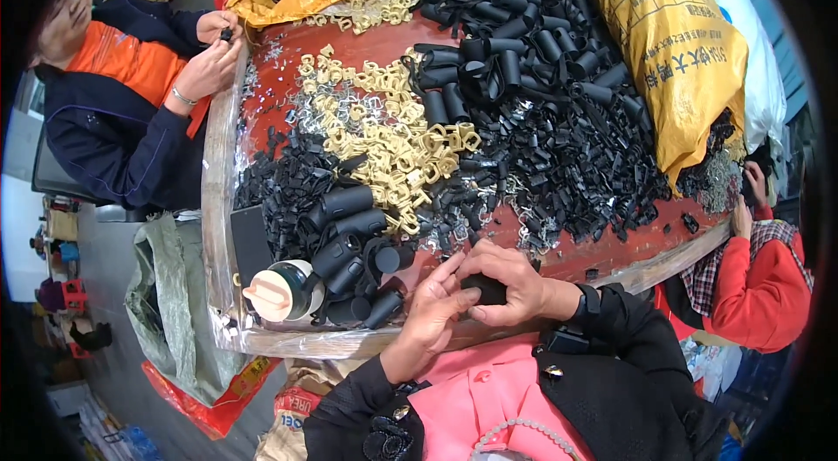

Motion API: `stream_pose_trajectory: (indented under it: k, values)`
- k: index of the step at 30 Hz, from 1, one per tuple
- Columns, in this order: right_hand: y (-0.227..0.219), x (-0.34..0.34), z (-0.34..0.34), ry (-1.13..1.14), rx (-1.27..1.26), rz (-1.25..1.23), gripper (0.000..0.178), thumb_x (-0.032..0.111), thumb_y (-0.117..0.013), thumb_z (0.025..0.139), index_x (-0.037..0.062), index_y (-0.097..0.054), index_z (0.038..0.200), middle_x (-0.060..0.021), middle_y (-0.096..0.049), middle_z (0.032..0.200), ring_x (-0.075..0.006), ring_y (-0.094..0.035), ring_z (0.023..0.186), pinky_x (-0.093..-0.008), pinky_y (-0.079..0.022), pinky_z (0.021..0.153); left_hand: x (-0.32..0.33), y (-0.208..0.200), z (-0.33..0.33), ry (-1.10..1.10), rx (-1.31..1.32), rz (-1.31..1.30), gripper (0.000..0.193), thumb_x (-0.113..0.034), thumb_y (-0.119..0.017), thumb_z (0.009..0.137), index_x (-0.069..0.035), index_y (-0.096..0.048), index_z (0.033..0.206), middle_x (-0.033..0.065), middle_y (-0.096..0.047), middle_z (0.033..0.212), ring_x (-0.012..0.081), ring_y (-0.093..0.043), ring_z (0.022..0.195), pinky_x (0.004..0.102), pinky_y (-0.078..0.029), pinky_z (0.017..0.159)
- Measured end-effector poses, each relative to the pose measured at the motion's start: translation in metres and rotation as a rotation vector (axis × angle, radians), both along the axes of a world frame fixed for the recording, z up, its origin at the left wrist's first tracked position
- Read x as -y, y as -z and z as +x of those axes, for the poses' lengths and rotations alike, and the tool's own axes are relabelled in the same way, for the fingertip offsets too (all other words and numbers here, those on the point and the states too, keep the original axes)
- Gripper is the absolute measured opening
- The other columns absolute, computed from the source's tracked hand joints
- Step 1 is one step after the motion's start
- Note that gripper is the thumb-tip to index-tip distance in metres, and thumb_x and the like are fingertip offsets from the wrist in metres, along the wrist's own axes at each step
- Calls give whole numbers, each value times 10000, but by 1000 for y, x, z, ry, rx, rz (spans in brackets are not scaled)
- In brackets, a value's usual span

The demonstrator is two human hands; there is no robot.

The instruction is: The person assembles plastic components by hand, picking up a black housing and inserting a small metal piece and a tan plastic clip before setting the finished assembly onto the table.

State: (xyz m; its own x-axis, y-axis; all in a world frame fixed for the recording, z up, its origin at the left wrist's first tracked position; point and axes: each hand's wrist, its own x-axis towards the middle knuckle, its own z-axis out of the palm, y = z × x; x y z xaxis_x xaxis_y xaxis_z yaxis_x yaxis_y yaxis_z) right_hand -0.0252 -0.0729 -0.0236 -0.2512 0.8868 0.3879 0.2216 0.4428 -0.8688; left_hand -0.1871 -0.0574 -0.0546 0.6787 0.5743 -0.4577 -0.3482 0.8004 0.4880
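Note:
At the near edge of the table, my right hand (511, 282) curls its fingers and thumb round a black plastic part (487, 289). The part looks rounded, but most of it is hidden by the hand. My left hand (429, 313) meets it from the left, thumb pressed to its side and index finger reaching along it. Just left of my hands lie several black plastic cylinders (347, 201). Beyond my fingers are small metal clips (449, 225), a heap of cream-coloured plastic pieces (375, 142) and a large heap of small black parts (559, 168).
A jar with a cream lid (281, 291) stands at the near left corner. More black cylinders (511, 16) pile up at the back, beside yellow sacks (672, 51). One co-worker (122, 112) sits at the left, handling a small black piece; another in red sleeves (755, 286) works at the right.

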Motion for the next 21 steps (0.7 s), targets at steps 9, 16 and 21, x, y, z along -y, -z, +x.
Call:
stream_pose_trajectory:
  k: [9, 16, 21]
  values:
    - [-3, 4, -4, -57, -37, -1, 348, 224, -653, 641, 2, -538, 883, -121, -535, 820, -278, -512, 706, -345, -421, 639, -7, -23, -8, 150, 39, 144, 712, -76, -564, 802, -2, -100, 1338, 135, -450, 1167, 193, -469, 1056, 290, -416, 870]
    - [-13, -1, -20, -126, 54, 149, 398, 279, -662, 611, 17, -527, 879, -119, -523, 807, -288, -518, 720, -355, -414, 646, -21, -43, 12, -58, 55, 363, 785, -477, -453, 804, -41, -92, 1348, 161, -437, 1141, 232, -435, 1059, 353, -340, 929]
    - [-12, -2, -14, -150, 21, 99, 393, 272, -663, 586, 26, -515, 855, -113, -520, 797, -282, -528, 737, -347, -414, 647, -18, -44, 24, 21, 8, 412, 880, -604, -444, 742, -59, -117, 1352, 164, -431, 1127, 241, -432, 1031, 370, -321, 929]
